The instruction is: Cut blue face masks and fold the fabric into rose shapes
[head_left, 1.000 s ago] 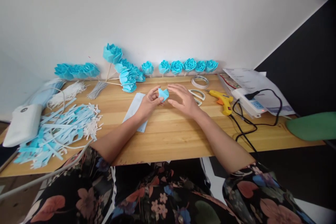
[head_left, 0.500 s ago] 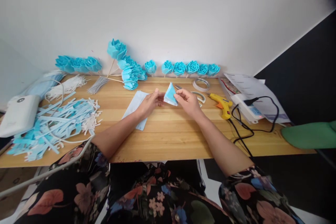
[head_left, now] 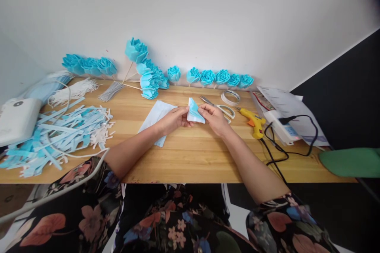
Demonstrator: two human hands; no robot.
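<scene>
A small folded piece of blue and white mask fabric (head_left: 194, 111) is held above the middle of the table. My left hand (head_left: 175, 120) pinches its left edge between thumb and fingers. On the right side, the fingertips of my right hand (head_left: 216, 118) grip the same piece. Under my left wrist lies a flat stack of pale blue sheets (head_left: 157, 114), partly covered by the forearm. White-handled scissors (head_left: 226, 110) lie just behind my right hand, blades pointing away to the left.
Blue fabric roses (head_left: 208, 77) line the wall, some on sticks. Cut blue strips (head_left: 74, 126) are heaped at left beside a white device (head_left: 20, 120) with a cable. Right: tape roll (head_left: 230, 97), yellow glue gun (head_left: 253, 121), power strip (head_left: 282, 128), papers (head_left: 303, 114), green object (head_left: 350, 162).
My left hand has moved right and taken hold of the fabric piece, which now looks partly opened out. The whole view has shifted slightly.
</scene>
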